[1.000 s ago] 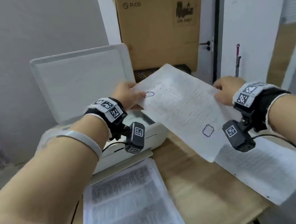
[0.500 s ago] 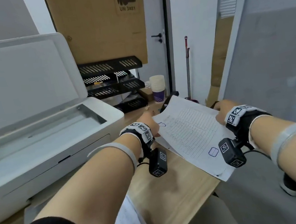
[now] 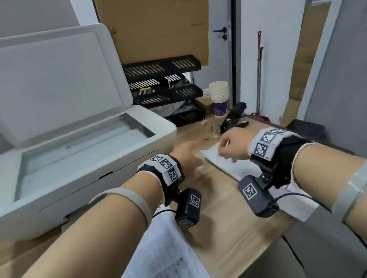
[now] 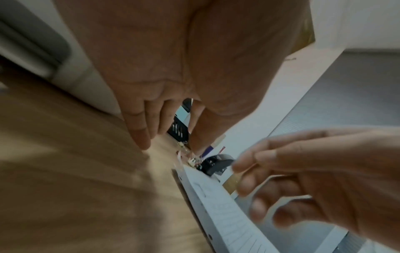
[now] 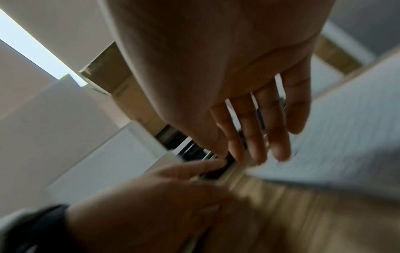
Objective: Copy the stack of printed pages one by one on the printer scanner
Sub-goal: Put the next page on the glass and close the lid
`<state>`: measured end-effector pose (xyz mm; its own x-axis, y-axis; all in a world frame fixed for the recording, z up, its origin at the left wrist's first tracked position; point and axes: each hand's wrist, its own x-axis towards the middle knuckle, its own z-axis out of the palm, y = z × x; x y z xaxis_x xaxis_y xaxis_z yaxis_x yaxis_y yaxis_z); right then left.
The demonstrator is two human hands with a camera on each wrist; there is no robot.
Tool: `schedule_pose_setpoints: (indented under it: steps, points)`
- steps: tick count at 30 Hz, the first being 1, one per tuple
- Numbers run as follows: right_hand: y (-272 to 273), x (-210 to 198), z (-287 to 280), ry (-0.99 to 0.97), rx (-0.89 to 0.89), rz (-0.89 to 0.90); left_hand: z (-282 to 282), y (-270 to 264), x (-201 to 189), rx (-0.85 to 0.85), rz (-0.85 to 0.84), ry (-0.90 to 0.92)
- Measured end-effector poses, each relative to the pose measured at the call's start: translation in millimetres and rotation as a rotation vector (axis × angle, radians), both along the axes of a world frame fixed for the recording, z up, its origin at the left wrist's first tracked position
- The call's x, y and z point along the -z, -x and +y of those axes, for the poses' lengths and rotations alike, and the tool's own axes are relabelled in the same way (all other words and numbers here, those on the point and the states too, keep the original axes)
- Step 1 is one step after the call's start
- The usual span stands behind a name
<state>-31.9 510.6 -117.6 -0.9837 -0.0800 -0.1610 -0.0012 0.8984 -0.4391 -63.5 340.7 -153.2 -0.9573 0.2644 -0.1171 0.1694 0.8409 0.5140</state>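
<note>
The white printer [image 3: 116,173] stands at the left with its lid [image 3: 37,85] raised and its scanner glass [image 3: 79,155] bare. A pile of white lined pages [image 3: 235,169] lies flat on the wooden table [image 3: 227,223] at the right. My right hand [image 3: 228,153] hovers just over the pile's far corner, fingers relaxed and holding nothing; the right wrist view shows its straight fingers [image 5: 255,137] above the pages [image 5: 346,128]. My left hand [image 3: 192,156] is blurred, open and empty, between printer and pile. A stack of printed pages [image 3: 163,262] lies near the front edge.
Behind the pile are a black stapler [image 3: 234,116], loose binder clips [image 3: 211,135], stacked paper cups [image 3: 219,99] and a black tray rack [image 3: 165,89]. A large cardboard box [image 3: 153,18] leans on the wall. The table's right edge [image 3: 279,234] runs close under my right wrist.
Both hands carried the lined page from in front of the printer to the right and down onto the pile, then let it go. The head view swung right.
</note>
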Motion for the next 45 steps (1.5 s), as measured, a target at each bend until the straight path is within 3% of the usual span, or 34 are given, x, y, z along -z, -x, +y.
schedule_pose_setpoints:
  steps: [2,7,12,18,21,23,26,29,32,37,41,45]
  points:
    - [-12,13,-41,0.177,-0.104,-0.181,-28,-13,-4,-0.002,-0.041,-0.044]
    - [-38,47,-108,0.182,-0.273,-0.396,-108,-58,-2,-0.031,-0.114,-0.068]
    - [-41,63,-138,-0.114,-0.316,-0.205,-165,-94,9,-0.156,-0.184,0.089]
    - [-38,61,-138,-0.094,-0.387,-0.184,-185,-120,12,-0.22,-0.116,0.101]
    - [-39,54,-137,-0.213,-0.42,-0.063,-185,-130,7,-0.219,-0.086,0.046]
    - [-44,46,-136,-0.288,-0.475,0.019,-181,-135,-1,-0.17,0.006,0.008]
    - [-53,30,-138,-0.298,-0.603,0.079,-171,-139,-17,-0.035,0.278,0.048]
    - [-61,10,-142,-0.271,-0.702,0.184,-167,-138,-36,0.065,0.463,0.239]
    - [-58,-11,-147,-0.251,-0.753,0.277,-167,-138,-64,0.047,0.536,0.491]
    - [-40,-44,-147,-0.219,-0.792,0.337,-190,-135,-114,-0.147,0.506,0.697]
    - [-14,-76,-140,-0.255,-0.702,0.367,-222,-135,-156,-0.343,0.564,0.615]
    - [7,-122,-144,-0.078,-0.525,0.527,-253,-129,-186,-0.538,0.831,0.482]
